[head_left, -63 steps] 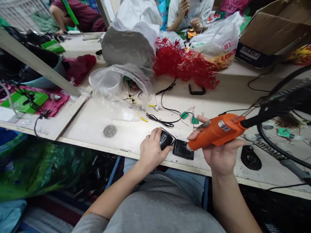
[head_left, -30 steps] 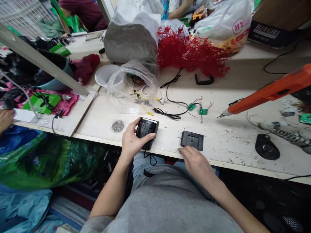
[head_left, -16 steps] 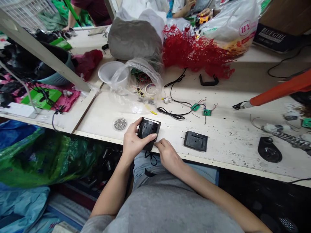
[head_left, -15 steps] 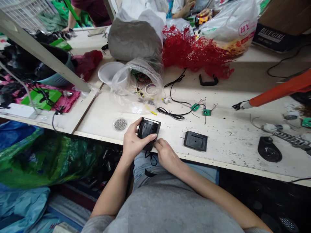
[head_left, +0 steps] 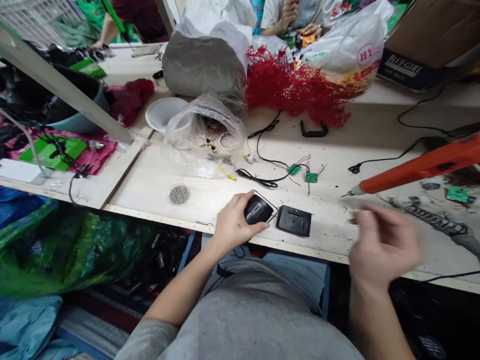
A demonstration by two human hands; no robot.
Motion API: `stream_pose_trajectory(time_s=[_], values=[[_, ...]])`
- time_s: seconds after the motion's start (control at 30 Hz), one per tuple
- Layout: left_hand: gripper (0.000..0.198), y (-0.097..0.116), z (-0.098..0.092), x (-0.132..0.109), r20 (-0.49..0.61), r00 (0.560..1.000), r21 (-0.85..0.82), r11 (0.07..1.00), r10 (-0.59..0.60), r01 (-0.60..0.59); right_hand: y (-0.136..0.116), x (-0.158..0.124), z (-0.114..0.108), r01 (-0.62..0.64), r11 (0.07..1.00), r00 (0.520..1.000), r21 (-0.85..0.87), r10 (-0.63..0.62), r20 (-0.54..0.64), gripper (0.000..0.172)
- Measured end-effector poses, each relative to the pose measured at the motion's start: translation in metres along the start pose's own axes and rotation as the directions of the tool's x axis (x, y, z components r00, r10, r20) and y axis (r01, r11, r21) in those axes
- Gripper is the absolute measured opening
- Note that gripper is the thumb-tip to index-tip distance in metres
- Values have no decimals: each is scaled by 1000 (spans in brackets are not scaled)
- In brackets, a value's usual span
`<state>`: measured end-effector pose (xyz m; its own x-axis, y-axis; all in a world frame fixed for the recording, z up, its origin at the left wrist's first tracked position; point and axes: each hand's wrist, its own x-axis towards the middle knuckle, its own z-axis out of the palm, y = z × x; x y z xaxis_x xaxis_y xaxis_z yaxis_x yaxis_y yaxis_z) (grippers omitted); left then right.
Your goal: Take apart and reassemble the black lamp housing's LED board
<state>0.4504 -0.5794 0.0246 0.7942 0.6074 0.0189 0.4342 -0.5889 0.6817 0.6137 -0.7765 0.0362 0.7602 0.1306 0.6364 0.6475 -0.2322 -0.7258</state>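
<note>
My left hand (head_left: 234, 220) is closed around a black plastic housing (head_left: 258, 210), tilted at the bench's front edge, with a thin black cord hanging below it. Just right of the housing lies a flat black plastic cover (head_left: 293, 221). My right hand (head_left: 386, 245) is raised over the right side of the bench, its fingers curled but smeared by motion, so whether anything is in them is unclear. Nearest to that hand is an orange electric screwdriver (head_left: 416, 165), its bit pointing left. A small round dish of screws (head_left: 178, 194) sits left of my left hand.
Small green circuit boards (head_left: 311, 177) with wires and a coiled black cable (head_left: 258, 177) lie mid-bench. Behind are a clear plastic bag (head_left: 206, 135) of parts, a white bowl (head_left: 165, 112), red netting (head_left: 292, 82) and a cardboard box (head_left: 423, 45). Other people work across the bench.
My right hand has left the housing and swung right toward the screwdriver. My left hand has carried the housing right, close to the flat cover, and turned it. The screwdriver appears shifted left.
</note>
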Motion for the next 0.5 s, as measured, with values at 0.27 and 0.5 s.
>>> stream_pose_trajectory(time_s=[0.27, 0.5], values=[[74, 17, 14, 9, 107, 990, 187, 976, 97, -115, 56, 70, 9, -223, 944, 966, 243, 181, 186, 63], [69, 27, 18, 6, 70, 997, 281, 960, -11, -9, -6, 55, 39, -279, 855, 943, 437, 160, 291, 74]])
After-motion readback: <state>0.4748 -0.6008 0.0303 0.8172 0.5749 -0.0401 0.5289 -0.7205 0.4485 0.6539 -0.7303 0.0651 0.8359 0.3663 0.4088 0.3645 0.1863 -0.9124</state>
